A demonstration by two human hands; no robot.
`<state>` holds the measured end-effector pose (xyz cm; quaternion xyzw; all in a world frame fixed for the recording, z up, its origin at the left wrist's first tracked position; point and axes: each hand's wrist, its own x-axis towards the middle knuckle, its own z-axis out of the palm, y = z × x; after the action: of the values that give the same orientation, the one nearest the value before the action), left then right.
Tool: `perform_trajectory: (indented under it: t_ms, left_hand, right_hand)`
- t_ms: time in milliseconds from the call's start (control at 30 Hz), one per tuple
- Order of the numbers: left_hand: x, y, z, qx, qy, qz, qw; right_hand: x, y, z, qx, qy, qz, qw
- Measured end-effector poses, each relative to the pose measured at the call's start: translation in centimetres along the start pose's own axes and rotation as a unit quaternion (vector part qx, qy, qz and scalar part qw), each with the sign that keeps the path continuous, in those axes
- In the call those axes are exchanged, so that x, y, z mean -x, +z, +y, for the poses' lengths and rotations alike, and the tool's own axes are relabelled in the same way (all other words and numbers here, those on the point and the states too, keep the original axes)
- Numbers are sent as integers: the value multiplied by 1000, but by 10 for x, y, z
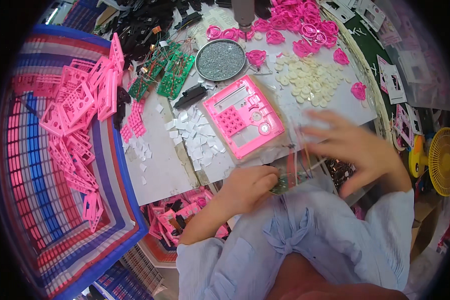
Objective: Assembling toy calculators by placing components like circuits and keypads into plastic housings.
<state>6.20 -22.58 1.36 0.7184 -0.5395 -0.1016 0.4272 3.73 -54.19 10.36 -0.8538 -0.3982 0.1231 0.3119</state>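
Close to my lap, my left hand [250,187] is closed on the edge of a green circuit board [285,181] with thin coloured wires standing up from it. My right hand [357,150] is raised to the right of those wires, smeared by motion, its fingers and thumb spread apart and nothing seen in them. Just beyond both hands, a pink plastic casing [245,119] lies face down on a tan block. It shows a pink key grid, a rectangular opening and a round part.
A round dish of small screws [220,59] stands beneath a vertical metal tool [243,15]. Cream discs [310,80], pink parts [295,20], green boards [175,75] and white squares [195,137] surround the casing. At left, a striped basket [120,195] holds pink frames; a yellow fan [441,161] is at right.
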Motion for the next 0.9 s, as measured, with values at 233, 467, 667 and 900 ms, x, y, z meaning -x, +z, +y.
perform_trajectory:
  t_ms: [233, 467, 667, 900]
  left_hand:
    - [17, 9, 2, 60, -152, -37, 986]
    - [38, 31, -6, 555, -328, 242, 725]
    - [44, 27, -14, 493, -307, 246, 776]
    - [47, 20, -11, 468, -333, 231, 785]
  right_hand:
    - [-81, 65, 26, -257, -23, -31, 966]
    - [-142, 71, 81, -376, 155, 53, 912]
    - [-190, 66, 110, -320, 129, 16, 939]
    - [-205, 66, 110, -85, 139, -53, 985]
